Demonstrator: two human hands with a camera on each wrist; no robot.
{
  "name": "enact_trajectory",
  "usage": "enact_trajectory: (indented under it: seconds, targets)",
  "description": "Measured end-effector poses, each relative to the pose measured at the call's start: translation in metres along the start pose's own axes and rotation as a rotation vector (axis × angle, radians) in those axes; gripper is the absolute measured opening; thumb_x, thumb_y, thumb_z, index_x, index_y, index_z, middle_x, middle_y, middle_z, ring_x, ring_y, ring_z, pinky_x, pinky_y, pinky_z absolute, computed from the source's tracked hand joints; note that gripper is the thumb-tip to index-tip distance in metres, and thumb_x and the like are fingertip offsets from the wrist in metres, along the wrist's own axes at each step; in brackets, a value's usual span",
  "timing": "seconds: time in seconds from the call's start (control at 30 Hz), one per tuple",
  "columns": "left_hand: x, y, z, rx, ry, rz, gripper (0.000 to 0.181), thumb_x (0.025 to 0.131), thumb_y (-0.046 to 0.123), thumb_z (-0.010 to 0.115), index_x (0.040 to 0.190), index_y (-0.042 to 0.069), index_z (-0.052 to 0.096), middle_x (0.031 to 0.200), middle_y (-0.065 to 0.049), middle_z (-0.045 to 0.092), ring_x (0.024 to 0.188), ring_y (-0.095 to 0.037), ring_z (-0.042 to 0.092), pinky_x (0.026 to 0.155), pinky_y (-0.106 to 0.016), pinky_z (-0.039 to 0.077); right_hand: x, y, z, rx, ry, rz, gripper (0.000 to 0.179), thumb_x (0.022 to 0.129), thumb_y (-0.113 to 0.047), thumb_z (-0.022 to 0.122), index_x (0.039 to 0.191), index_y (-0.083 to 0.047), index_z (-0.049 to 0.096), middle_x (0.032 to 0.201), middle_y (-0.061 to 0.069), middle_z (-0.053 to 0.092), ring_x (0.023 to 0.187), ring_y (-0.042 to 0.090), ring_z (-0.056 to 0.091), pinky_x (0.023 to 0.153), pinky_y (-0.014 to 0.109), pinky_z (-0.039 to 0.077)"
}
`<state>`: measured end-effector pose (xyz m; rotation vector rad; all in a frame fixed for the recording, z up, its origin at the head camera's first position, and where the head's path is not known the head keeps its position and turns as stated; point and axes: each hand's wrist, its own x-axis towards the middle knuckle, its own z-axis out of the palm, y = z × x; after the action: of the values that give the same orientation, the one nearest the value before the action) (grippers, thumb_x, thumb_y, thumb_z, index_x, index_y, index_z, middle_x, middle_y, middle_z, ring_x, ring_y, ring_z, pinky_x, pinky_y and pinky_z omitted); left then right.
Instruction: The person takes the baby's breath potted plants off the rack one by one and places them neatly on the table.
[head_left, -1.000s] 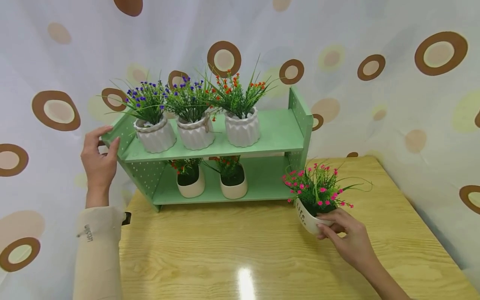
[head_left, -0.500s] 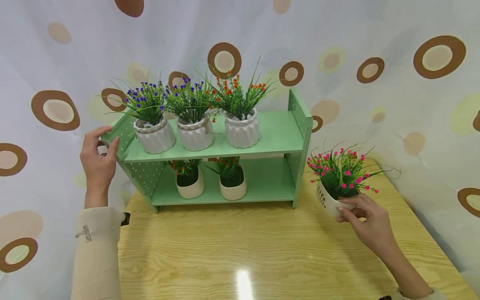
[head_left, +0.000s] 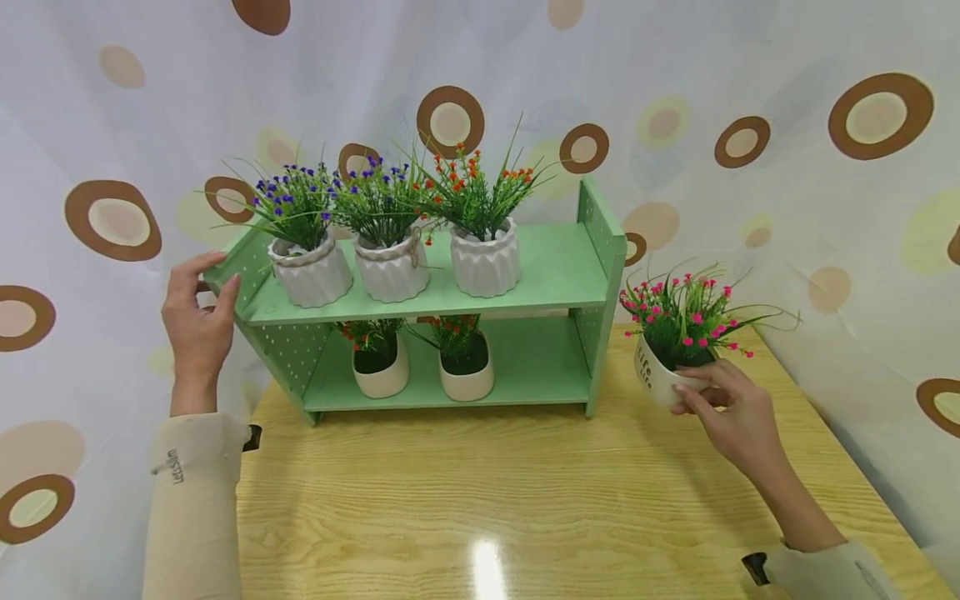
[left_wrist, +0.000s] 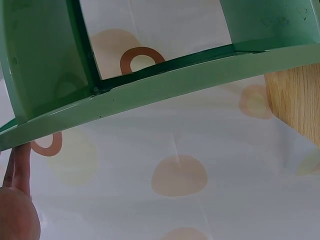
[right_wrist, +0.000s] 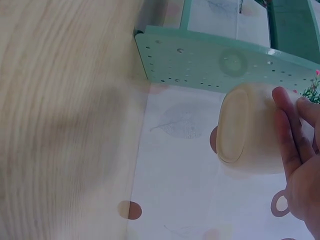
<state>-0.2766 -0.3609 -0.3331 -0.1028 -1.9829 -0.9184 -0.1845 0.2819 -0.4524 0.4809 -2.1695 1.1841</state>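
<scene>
My right hand (head_left: 738,421) grips the rim of a cream flowerpot (head_left: 660,379) lettered "Life", planted with pink artificial flowers (head_left: 686,317). It is just right of a two-tier green shelf (head_left: 555,279), and the right wrist view shows the pot's base (right_wrist: 234,126) raised off the table. On the opposite side, my left hand (head_left: 198,317) holds the shelf's left end panel between thumb and fingers. Three white fluted pots, two with purple flowers (head_left: 382,200) and one with orange flowers (head_left: 480,187), line the upper tier. Two cream pots (head_left: 467,371) with red flowers stand below.
The shelf stands on a light wooden table (head_left: 420,492). A pale curtain (head_left: 720,50) printed with brown rings hangs behind and along the sides. The table's right edge (head_left: 832,425) runs beyond my right hand.
My right hand has carried the pink-flowered pot right and farther back, from in front of the shelf's lower right corner to beside its right end. The left hand keeps its hold.
</scene>
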Motion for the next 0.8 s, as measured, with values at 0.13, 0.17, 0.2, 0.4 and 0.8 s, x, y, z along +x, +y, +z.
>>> enact_trajectory:
  seconds: [0.13, 0.17, 0.2, 0.4, 0.8]
  targets:
    - [0.0, -0.001, 0.0, 0.014, -0.002, -0.009, 0.036, 0.099, 0.015, 0.069, 0.135, 0.013, 0.067, 0.131, 0.0, 0.064, 0.093, 0.007, 0.05, 0.068, -0.002, 0.041, 0.008, 0.009, 0.004, 0.029, 0.009, 0.003, 0.031, 0.079, 0.028, 0.07, 0.103, 0.009, 0.074, 0.086, 0.011, 0.06, 0.063, -0.005, 0.068, 0.06, 0.011, 0.054]
    - [0.0, -0.001, 0.0, 0.014, -0.007, -0.008, 0.036, 0.1, 0.017, 0.068, 0.136, 0.014, 0.067, 0.13, 0.002, 0.064, 0.093, 0.007, 0.051, 0.068, -0.003, 0.042, 0.01, 0.011, 0.005, 0.034, 0.008, 0.009, 0.03, 0.08, 0.027, 0.07, 0.104, 0.008, 0.074, 0.086, 0.011, 0.06, 0.063, -0.005, 0.069, 0.06, 0.012, 0.055]
    - [0.0, -0.001, -0.001, 0.019, -0.01, -0.008, 0.036, 0.1, 0.018, 0.068, 0.136, 0.015, 0.067, 0.131, 0.001, 0.063, 0.093, 0.007, 0.051, 0.068, -0.003, 0.042, 0.012, 0.013, 0.006, 0.041, 0.007, 0.016, 0.029, 0.08, 0.026, 0.07, 0.104, 0.008, 0.074, 0.087, 0.011, 0.06, 0.063, -0.004, 0.069, 0.06, 0.012, 0.055]
    - [0.001, -0.001, 0.0, 0.012, -0.01, 0.0, 0.036, 0.1, 0.018, 0.068, 0.136, 0.015, 0.067, 0.131, -0.002, 0.064, 0.093, 0.006, 0.051, 0.068, -0.003, 0.042, 0.018, 0.02, 0.013, 0.058, 0.001, 0.067, 0.025, 0.084, 0.022, 0.07, 0.104, 0.008, 0.074, 0.09, 0.009, 0.061, 0.063, -0.003, 0.07, 0.06, 0.015, 0.057]
    - [0.001, -0.002, 0.001, 0.007, 0.006, -0.01, 0.037, 0.098, 0.013, 0.071, 0.134, 0.013, 0.068, 0.13, -0.005, 0.065, 0.092, 0.006, 0.05, 0.066, -0.002, 0.041, 0.027, 0.008, 0.026, 0.083, -0.042, 0.128, 0.017, 0.09, 0.017, 0.066, 0.107, 0.015, 0.069, 0.092, 0.021, 0.057, 0.064, -0.001, 0.071, 0.062, 0.016, 0.058]
